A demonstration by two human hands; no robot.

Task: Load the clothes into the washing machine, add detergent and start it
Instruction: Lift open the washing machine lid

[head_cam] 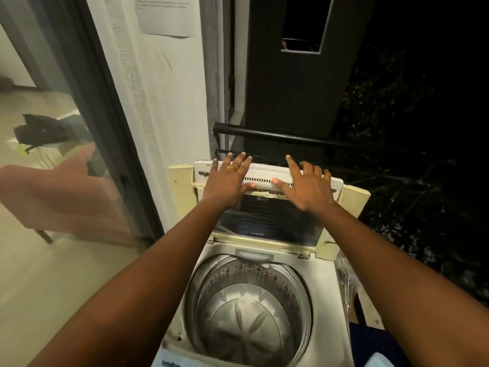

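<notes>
A white top-loading washing machine [333, 300] stands below me with its folding lid [267, 221] raised and leaning back. The steel drum [248, 311] lies open and holds no clothes. My left hand [229, 178] presses flat on the lid's upper left edge, fingers straight, a ring on one finger. My right hand [307, 185] rests flat on the upper right edge, fingers spread. No clothes or detergent show near the machine.
A white wall [164, 102] with a taped paper notice [166, 14] rises on the left. A glass sliding door [60, 144] reflects the room. A black railing [277, 135] runs behind the machine. Blue fabric [370, 343] lies at the lower right. Darkness lies beyond.
</notes>
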